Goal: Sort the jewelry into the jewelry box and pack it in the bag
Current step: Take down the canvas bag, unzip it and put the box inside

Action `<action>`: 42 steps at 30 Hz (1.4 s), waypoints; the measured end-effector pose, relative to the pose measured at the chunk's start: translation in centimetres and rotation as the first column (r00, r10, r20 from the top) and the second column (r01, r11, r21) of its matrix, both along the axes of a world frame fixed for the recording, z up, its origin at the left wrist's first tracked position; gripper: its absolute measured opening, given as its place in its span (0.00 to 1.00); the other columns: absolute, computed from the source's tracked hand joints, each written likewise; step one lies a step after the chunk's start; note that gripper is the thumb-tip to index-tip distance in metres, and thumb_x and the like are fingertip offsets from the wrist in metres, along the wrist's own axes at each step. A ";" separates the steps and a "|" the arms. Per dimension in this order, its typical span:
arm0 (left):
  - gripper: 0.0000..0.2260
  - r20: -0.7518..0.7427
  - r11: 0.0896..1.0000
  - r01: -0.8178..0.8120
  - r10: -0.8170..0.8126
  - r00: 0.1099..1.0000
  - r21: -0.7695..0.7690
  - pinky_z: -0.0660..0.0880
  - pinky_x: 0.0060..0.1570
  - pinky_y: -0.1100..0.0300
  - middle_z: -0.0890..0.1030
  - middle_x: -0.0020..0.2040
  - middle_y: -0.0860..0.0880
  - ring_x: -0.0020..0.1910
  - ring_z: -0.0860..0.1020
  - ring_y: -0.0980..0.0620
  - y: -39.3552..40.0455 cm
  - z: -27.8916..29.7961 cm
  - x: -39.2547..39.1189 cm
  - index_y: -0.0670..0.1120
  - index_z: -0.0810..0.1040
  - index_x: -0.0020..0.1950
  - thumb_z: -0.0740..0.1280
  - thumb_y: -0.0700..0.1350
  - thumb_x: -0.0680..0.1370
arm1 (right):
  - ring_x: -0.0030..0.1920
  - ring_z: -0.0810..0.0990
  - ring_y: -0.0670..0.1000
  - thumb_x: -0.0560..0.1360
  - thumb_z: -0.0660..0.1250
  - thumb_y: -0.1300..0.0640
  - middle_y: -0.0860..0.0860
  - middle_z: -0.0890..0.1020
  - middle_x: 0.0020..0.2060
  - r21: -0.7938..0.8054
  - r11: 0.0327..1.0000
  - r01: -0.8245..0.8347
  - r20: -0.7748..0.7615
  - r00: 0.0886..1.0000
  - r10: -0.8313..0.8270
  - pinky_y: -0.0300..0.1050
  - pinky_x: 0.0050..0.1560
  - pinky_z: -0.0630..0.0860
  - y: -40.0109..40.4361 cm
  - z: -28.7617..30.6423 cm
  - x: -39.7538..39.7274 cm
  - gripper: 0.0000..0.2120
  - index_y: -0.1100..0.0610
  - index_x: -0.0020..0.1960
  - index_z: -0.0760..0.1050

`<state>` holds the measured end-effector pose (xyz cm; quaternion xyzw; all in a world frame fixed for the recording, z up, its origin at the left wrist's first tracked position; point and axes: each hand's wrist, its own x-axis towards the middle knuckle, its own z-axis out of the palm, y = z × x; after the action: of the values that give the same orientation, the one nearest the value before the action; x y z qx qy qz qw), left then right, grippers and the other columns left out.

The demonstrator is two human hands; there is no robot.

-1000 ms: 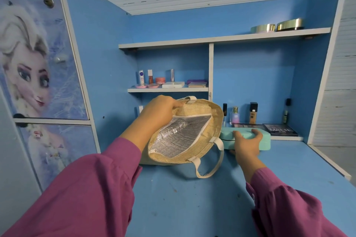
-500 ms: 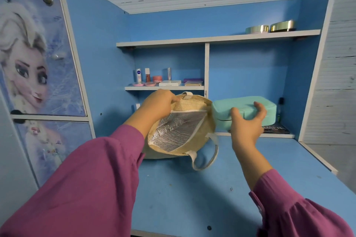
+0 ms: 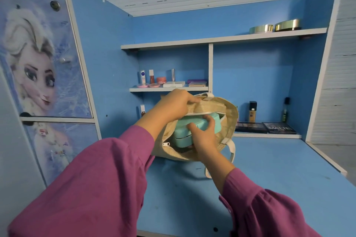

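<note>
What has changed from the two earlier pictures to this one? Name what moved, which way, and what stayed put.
The right hand lifted the closed mint-green plastic jewelry box off the blue desk, carried it leftward and pushed it partway into the mouth of the beige woven bag; it grips the box throughout. The left hand kept holding the bag's upper edge open. The cosmetics on the shelves stayed put.

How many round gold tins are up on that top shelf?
2. Both sit side by side at the right end of the top shelf: the left tin and the right tin. None looks hidden.
</note>
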<state>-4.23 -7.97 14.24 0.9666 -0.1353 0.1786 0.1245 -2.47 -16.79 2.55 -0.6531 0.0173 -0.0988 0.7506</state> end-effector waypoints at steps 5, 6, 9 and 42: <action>0.26 -0.018 0.995 0.084 -0.085 0.996 -0.059 0.73 0.39 0.64 0.76 0.67 0.51 0.56 0.78 0.49 -0.1 0.1 -0.5 0.56 0.76 0.65 0.61 0.31 0.75 | 0.54 0.77 0.58 0.73 0.67 0.54 0.53 0.74 0.57 0.052 0.995 -0.080 -0.040 0.996 0.082 0.58 0.47 0.81 -0.1 0.3 1.9 0.30 0.45 0.70 0.57; 0.26 -0.021 0.993 0.094 -0.096 0.995 -0.068 0.70 0.33 0.68 0.75 0.67 0.51 0.53 0.78 0.50 -0.2 0.2 -0.7 0.56 0.76 0.65 0.61 0.31 0.75 | 0.54 0.76 0.58 0.73 0.67 0.54 0.53 0.73 0.58 0.069 0.993 -0.100 -0.046 0.994 0.103 0.57 0.47 0.81 -0.1 0.1 2.2 0.30 0.45 0.70 0.56; 0.26 -0.026 0.993 0.098 -0.100 0.995 -0.064 0.65 0.25 0.71 0.74 0.68 0.52 0.51 0.75 0.55 -0.5 0.2 -1.2 0.55 0.76 0.66 0.60 0.31 0.75 | 0.56 0.76 0.59 0.74 0.68 0.55 0.54 0.71 0.60 0.088 0.983 -0.164 -0.078 0.982 0.170 0.57 0.48 0.81 -0.1 -0.9 2.9 0.30 0.45 0.70 0.56; 0.27 -0.107 0.962 0.005 0.025 0.994 0.271 0.64 0.68 0.48 0.48 0.79 0.49 0.75 0.55 0.43 2.8 -2.8 -3.2 0.65 0.65 0.71 0.65 0.44 0.76 | 0.35 0.80 0.51 0.73 0.71 0.55 0.56 0.84 0.35 -0.395 0.876 -0.278 0.144 0.923 0.358 0.53 0.49 0.78 0.1 -0.3 -3.1 0.08 0.54 0.36 0.77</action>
<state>-7.41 -5.16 11.46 0.9835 -0.1467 0.1060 -0.0026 -5.60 -16.70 2.30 -0.7613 -0.1899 -0.0441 0.6185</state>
